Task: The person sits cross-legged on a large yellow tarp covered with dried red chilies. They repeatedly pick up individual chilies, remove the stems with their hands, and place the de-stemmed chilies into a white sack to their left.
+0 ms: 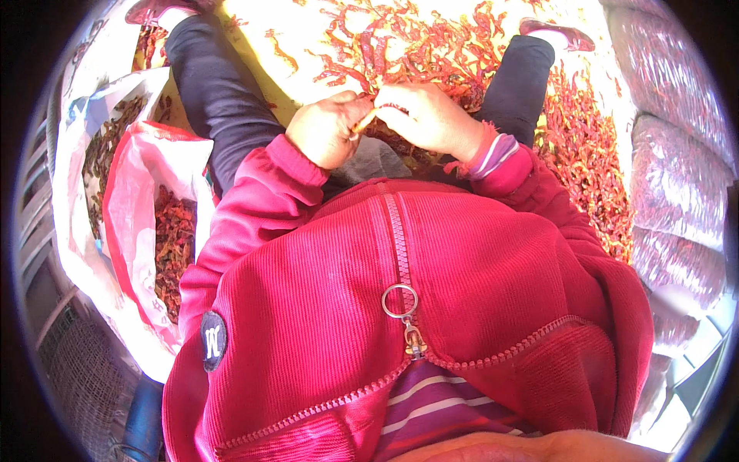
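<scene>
My left hand and my right hand meet in front of my lap, fingers closed. Pinched between them is a dried chili pepper, with a yellowish-orange end showing. My fingers cover most of it. Just beyond my hands, loose dried red chilies lie spread over a pale, brightly lit surface. More of these chilies lie thickly to the right of my right leg.
An open pink-and-white bag with red chilies inside stands at my left. Beside it, a white bag contains darker, brownish pieces. Filled clear plastic bags are stacked along the right. My legs stretch forward on both sides of the chilies.
</scene>
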The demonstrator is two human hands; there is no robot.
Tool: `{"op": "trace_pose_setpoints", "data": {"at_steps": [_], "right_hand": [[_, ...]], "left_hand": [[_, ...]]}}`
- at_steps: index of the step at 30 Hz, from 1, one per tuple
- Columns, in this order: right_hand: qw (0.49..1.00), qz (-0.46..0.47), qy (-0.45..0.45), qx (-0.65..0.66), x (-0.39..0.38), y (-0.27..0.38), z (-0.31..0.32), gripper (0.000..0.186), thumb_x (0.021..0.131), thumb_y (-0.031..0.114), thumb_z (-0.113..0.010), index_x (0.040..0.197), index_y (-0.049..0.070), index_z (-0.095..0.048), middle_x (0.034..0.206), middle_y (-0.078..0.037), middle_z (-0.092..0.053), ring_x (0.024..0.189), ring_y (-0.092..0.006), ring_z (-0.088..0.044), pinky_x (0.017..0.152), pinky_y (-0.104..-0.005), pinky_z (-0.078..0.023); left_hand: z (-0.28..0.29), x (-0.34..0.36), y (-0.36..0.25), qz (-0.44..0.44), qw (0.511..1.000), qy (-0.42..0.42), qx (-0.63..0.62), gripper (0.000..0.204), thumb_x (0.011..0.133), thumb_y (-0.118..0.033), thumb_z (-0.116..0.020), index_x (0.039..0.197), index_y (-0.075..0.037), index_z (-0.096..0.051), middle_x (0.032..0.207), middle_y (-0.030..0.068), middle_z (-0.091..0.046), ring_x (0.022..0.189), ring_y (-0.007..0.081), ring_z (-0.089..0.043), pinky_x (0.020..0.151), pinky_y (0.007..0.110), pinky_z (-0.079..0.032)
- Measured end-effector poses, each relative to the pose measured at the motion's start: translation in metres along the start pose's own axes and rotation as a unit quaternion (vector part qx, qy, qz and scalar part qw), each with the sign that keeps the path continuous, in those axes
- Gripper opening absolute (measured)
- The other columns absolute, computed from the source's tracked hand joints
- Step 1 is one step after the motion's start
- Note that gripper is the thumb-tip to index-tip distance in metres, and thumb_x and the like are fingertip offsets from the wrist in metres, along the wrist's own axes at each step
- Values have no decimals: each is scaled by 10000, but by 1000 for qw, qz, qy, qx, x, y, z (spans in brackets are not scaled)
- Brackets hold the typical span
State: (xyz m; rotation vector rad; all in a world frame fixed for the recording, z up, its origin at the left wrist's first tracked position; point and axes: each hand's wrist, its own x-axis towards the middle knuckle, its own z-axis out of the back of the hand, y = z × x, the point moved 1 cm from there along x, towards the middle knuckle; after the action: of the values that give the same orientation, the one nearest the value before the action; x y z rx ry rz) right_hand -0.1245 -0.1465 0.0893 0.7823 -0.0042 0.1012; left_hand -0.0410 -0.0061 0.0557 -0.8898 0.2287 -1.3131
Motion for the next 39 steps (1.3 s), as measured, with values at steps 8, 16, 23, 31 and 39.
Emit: {"op": "trace_pose_setpoints", "data": {"at_steps": [8,16,23,31,39], "right_hand": [[978,-117,74,158,-20,-36,18,128,754,155,-499,758,29,-525,635,-71,-518,599,-141,-509,552,-258,-396],[984,-134,-6,-117,-39,-156,26,224,732,129,-452,941,75,-513,792,-164,-536,750,-308,-522,697,-364,-410],[965,-187,-24,-182,11,-202,9,207,728,157,-486,921,92,-521,823,-140,-553,788,-281,-535,681,-360,-416],[962,-271,-39,11,7,-247,11,129,782,134,-478,854,36,-520,690,2,-518,632,-85,-480,558,-232,-407],[855,-311,-74,409,-19,-200,33,169,798,96,-456,940,9,-486,716,-26,-497,596,-79,-455,471,-184,-370]], "left_hand": [[-27,-23,25,51,998,30,-18,184,672,32,-464,819,-58,-528,625,72,-501,567,210,-508,511,278,-416],[88,-68,51,331,726,-183,-574,63,715,-26,-425,741,-55,-475,571,1,-418,471,62,-375,427,166,-298],[144,-185,45,525,805,-210,-180,145,765,-197,-475,698,-70,-491,546,-16,-419,386,50,-330,359,198,-254],[121,-250,60,536,832,-88,113,338,762,-113,-453,1083,-10,-428,825,85,-532,714,167,-507,652,270,-400],[116,-219,38,486,856,-67,161,377,768,-62,-403,1141,-16,-378,925,133,-536,845,208,-521,737,297,-401]]}}
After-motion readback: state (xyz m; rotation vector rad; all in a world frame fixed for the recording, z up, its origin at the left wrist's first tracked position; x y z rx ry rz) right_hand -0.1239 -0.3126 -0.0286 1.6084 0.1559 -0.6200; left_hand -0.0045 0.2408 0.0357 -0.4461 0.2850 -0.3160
